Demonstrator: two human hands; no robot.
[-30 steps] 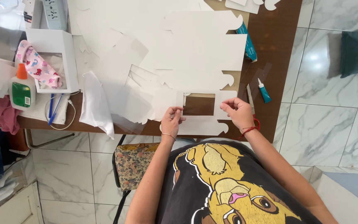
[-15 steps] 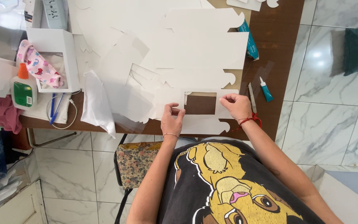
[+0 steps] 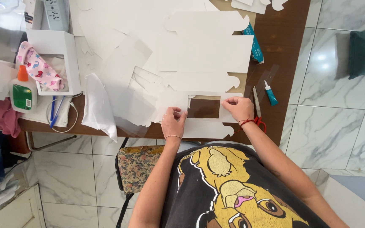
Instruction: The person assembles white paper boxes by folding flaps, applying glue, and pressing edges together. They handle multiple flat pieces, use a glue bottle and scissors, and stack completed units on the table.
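A flat white card cut-out with a rectangular window (image 3: 199,126) lies at the near edge of the brown table (image 3: 284,55). My left hand (image 3: 173,121) presses down on it left of the window. Right of the window, my right hand (image 3: 238,108) pinches its upper edge with fingertips. A clear film sheet seems to cover the window, through which the brown table shows. More white card cut-outs (image 3: 203,52) lie stacked farther back.
A small teal-capped glue tube (image 3: 270,92) and a thin knife (image 3: 256,101) lie right of my right hand. At left stand a glue bottle (image 3: 23,90), an open white box (image 3: 53,59) with patterned cloth, pens (image 3: 55,110) and a clear plastic sheet (image 3: 100,105). A floral chair seat (image 3: 137,166) sits below.
Both hands have shifted slightly on the windowed cut-out; the right hand moved up to its top edge and the left hand spread flat beside the window.
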